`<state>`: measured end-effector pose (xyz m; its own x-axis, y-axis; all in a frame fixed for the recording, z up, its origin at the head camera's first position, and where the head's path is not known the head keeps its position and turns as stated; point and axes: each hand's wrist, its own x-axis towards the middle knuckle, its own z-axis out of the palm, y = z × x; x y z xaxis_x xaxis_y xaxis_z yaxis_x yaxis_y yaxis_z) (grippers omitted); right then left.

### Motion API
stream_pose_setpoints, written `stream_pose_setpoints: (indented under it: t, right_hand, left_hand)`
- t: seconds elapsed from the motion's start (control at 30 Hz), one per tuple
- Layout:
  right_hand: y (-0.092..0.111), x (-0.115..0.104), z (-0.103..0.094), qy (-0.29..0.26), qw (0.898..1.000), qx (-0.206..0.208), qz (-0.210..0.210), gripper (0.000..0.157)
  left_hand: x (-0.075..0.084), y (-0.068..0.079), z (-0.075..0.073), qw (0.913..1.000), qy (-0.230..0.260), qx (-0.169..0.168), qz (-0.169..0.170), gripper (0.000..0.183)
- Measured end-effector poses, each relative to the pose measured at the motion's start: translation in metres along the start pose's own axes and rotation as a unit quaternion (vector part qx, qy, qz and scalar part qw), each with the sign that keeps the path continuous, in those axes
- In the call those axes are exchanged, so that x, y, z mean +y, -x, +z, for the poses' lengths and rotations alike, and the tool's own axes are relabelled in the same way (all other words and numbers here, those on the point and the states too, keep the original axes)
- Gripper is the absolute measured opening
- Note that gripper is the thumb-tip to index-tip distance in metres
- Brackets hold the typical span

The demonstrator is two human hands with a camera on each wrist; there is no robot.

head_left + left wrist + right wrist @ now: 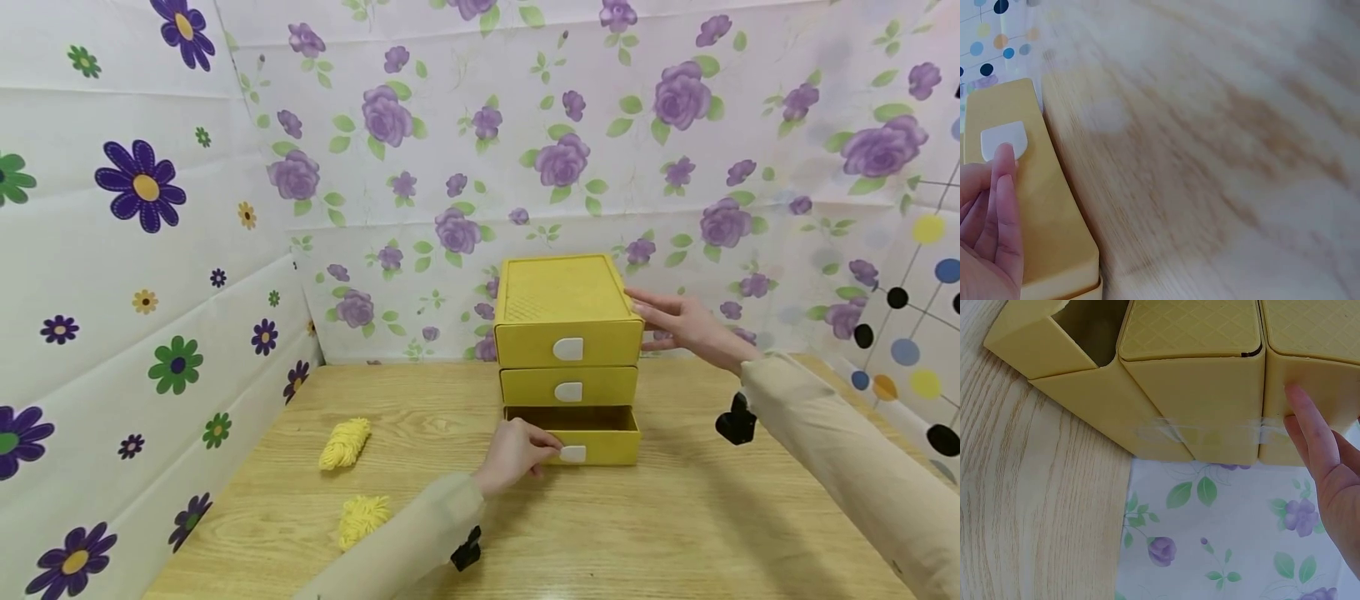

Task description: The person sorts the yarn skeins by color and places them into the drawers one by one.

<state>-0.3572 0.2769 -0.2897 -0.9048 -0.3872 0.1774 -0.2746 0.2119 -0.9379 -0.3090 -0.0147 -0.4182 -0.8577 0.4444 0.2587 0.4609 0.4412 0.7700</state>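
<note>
Head view: yellow three-drawer box on the wood-grained desk; bottom drawer partly out, its interior shadowed. Left wrist view: left hand, cut off, its grip pinching the rounded white handle. Right wrist view: right hand, likewise cropped, fingers extended against the box's smooth side, grip unclosed, empty.

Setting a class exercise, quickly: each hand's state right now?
Left hand: closed, pinching the white handle of the bottom drawer.
Right hand: open, touching the side of the yellow drawer box.
</note>
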Motion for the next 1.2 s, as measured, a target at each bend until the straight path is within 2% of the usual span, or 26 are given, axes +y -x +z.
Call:
stream_pose_setpoints:
  t: [0.3,0.8,1.2]
  right_hand:
    - [0.000,0.000,0.000,-0.001,1.000,0.002,-0.001,0.055]
    - [-0.001,0.000,-0.001,-0.002,1.000,-0.001,-0.009,0.053]
    - [-0.001,0.002,-0.001,-0.001,1.000,-0.002,-0.010,0.054]
  left_hand:
    - [0.002,0.010,-0.001,0.9998,-0.004,-0.016,0.010,0.006]
    - [0.012,0.021,-0.002,0.9995,0.007,-0.028,-0.012,0.005]
    - [0.016,0.030,0.000,0.9985,0.023,-0.050,-0.007,0.007]
